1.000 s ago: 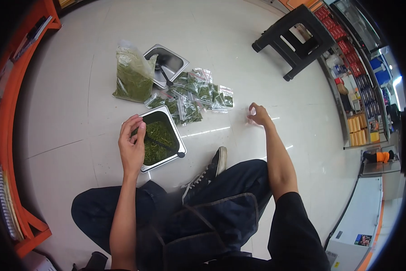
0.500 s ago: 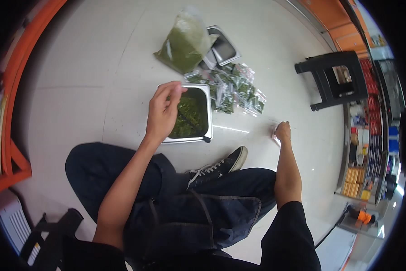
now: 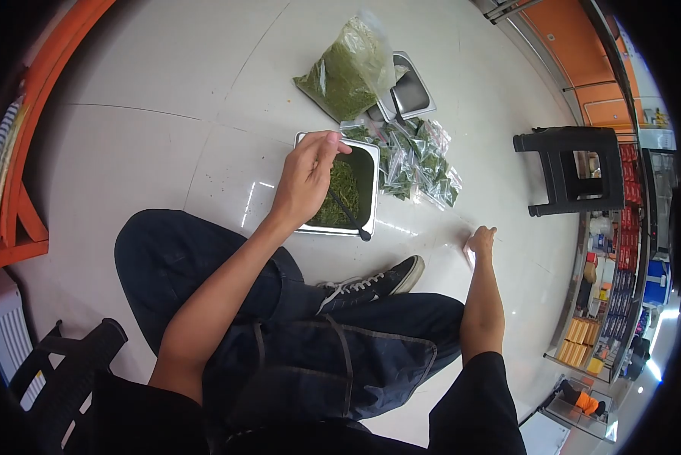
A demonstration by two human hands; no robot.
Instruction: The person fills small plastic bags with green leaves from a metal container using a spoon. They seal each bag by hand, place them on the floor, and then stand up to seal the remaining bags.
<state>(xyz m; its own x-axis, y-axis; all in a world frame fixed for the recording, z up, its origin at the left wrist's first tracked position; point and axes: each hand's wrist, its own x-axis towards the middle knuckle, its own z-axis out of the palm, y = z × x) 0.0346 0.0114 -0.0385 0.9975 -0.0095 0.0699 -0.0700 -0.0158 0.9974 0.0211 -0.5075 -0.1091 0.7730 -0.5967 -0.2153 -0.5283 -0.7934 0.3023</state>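
My left hand (image 3: 308, 176) hangs over the left edge of a metal container (image 3: 370, 189) that holds chopped green leaves (image 3: 336, 199) and a black-handled utensil (image 3: 348, 212). Its fingers are bent together; whatever they hold, if anything, is hidden. On the right, my right hand (image 3: 482, 240) is low at the floor, with its fingers closed at a small clear bag with a reddish edge (image 3: 469, 254). Beyond the container lies a pile of small clear bags with green leaves (image 3: 420, 161). A large bag of green leaves (image 3: 348, 72) stands behind it, beside a second metal container (image 3: 414, 95).
A black stool (image 3: 571, 171) stands at the right, before shelves of packaged goods (image 3: 621, 258). Another black stool (image 3: 75, 371) is at the lower left, near an orange frame (image 3: 33, 152). My shoe (image 3: 374, 284) rests just below the leaf container.
The view has shifted, so the containers and bags appear farther right. My left hand remains above the container's left edge. My right hand remains at the floor, with its fingers slightly turned.
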